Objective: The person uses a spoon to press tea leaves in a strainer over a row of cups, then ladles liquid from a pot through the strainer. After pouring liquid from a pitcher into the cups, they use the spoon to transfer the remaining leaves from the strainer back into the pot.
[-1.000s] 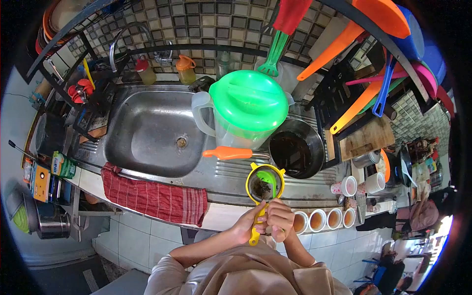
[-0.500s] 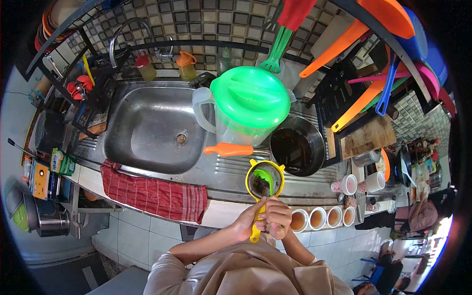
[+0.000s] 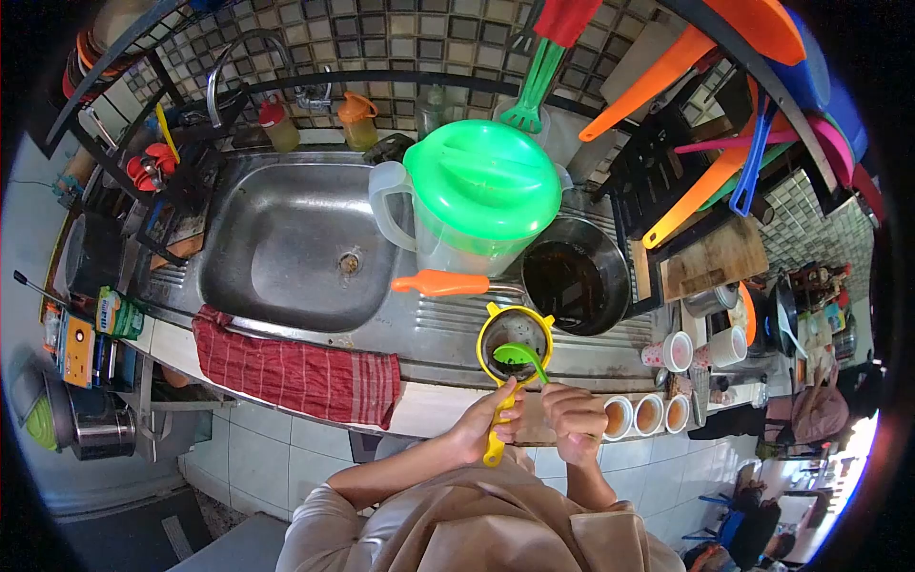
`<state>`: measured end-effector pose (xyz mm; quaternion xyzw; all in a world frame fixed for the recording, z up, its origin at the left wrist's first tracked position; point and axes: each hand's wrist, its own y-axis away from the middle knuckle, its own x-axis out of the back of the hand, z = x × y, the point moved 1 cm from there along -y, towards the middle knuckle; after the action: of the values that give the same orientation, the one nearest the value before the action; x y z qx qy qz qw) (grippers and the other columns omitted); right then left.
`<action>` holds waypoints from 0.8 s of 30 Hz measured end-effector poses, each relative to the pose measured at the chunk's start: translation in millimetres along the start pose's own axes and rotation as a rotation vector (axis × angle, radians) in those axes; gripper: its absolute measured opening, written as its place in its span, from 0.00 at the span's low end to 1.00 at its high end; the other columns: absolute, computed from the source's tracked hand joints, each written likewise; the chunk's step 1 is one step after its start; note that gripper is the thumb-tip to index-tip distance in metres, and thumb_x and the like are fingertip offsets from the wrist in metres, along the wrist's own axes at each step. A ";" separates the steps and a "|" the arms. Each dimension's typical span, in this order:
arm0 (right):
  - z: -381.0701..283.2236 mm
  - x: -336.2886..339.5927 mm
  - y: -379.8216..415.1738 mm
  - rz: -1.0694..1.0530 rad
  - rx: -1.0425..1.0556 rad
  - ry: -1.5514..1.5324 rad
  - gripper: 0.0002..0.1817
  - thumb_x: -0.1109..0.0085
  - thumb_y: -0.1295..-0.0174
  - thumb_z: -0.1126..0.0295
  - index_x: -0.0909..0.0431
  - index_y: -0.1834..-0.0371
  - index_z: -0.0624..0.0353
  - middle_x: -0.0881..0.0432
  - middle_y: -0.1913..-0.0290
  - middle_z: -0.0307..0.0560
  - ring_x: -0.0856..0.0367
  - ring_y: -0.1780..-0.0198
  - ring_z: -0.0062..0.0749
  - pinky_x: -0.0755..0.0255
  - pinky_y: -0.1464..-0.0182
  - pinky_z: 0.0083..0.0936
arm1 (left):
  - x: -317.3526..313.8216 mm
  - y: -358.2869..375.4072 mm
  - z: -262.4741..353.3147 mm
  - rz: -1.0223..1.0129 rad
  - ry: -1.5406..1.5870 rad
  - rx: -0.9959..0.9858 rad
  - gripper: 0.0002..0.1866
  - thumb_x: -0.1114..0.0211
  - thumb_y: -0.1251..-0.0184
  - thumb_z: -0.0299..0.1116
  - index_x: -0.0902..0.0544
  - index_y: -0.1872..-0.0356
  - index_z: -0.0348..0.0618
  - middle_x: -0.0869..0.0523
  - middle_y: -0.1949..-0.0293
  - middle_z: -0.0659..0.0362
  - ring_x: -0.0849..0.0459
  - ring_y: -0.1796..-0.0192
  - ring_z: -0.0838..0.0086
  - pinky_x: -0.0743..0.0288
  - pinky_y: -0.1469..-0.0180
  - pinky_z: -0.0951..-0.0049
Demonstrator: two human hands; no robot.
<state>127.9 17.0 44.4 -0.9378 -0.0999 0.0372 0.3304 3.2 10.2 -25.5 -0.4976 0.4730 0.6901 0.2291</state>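
My left hand [image 3: 486, 426] is wrapped round the handle of a yellow-rimmed strainer [image 3: 496, 436], held over the counter's front edge. In my right hand [image 3: 574, 419] is a green spoon [image 3: 521, 354], its slotted bowl inside the strainer over some dark residue. Behind the strainer stands a steel pot [image 3: 575, 278] of dark liquid, with an orange handle [image 3: 443, 283] pointing left. A clear pitcher with a green lid [image 3: 486, 181] is just left of the pot. Cups of orange-brown drink [image 3: 650, 416] stand right of my right hand.
A steel sink [image 3: 295, 243] lies at the left, with a red cloth [image 3: 295, 367] over the front edge. White cups [image 3: 678, 352] stand at the right. Orange and blue utensils hang from a rack at upper right. A person [image 3: 818, 415] is in the far right background.
My right hand has moved right, away from my left hand. The green spoon now slants right, and its bowl lies differently in the strainer. The leftmost drink cup is now hidden behind my hand.
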 end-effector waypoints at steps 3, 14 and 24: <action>-1.5 -5.5 -1.6 -0.014 0.061 -0.022 0.27 0.58 0.44 0.56 0.47 0.97 0.60 0.44 0.94 0.40 0.47 0.91 0.30 0.52 0.82 0.27 | -0.9 0.3 0.2 -0.011 -0.019 -0.011 0.17 0.49 0.37 0.53 0.33 0.68 0.50 0.40 0.82 0.72 0.45 0.85 0.88 0.50 0.84 0.87; 11.0 -5.2 5.2 -0.076 0.093 0.028 0.20 0.59 0.49 0.63 0.38 0.94 0.65 0.31 0.88 0.52 0.32 0.85 0.40 0.35 0.75 0.34 | -0.8 5.5 -3.5 0.030 -0.003 -0.002 0.17 0.50 0.36 0.53 0.33 0.70 0.50 0.38 0.82 0.70 0.42 0.85 0.87 0.49 0.83 0.88; 5.7 -3.4 -1.1 0.048 0.032 0.012 0.28 0.57 0.42 0.55 0.49 0.96 0.59 0.44 0.94 0.38 0.48 0.92 0.27 0.52 0.83 0.25 | 0.2 0.8 1.0 0.006 -0.039 -0.014 0.17 0.50 0.36 0.53 0.33 0.69 0.51 0.41 0.82 0.72 0.45 0.85 0.88 0.51 0.83 0.87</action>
<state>123.6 20.6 40.7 -0.9348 -0.0746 0.0413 0.3449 2.0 10.7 -25.3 -0.4842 0.4651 0.7036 0.2330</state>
